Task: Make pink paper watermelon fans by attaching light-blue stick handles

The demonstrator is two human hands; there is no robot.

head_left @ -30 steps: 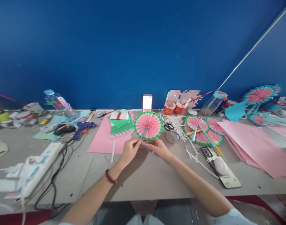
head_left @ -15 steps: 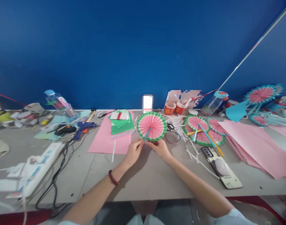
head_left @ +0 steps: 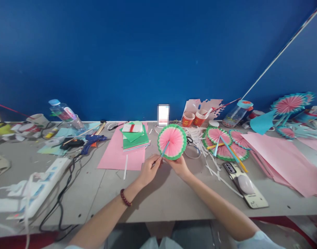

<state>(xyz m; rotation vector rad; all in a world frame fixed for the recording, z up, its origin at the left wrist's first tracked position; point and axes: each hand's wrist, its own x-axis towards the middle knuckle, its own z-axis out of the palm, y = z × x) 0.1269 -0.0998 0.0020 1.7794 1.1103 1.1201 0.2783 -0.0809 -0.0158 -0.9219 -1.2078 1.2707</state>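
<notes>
A round pleated paper fan [head_left: 175, 138], pink with a green scalloped rim, is held up over the table in front of me. Its thin blue handle [head_left: 164, 149] slants from the fan's middle down to the lower left. My left hand [head_left: 149, 168] is closed, pinching the low end of that handle. Under the fan's bottom rim, my right hand [head_left: 179, 166] grips its lower edge, the fingers partly hidden behind the paper. A beaded bracelet [head_left: 125, 197] circles my left wrist.
Left stand a white power strip [head_left: 48, 185], a blue glue gun [head_left: 92, 142] and green paper [head_left: 135, 140] on a pink sheet [head_left: 114, 160]. Right lie finished fans [head_left: 218, 138], a phone [head_left: 257, 199] under a white mouse [head_left: 246, 184], and pink sheets [head_left: 285, 159]. Red paper cups [head_left: 188, 119] stand behind.
The fan has shifted slightly right and turned, its handle now slanting more. Both hands keep their hold and have barely moved.
</notes>
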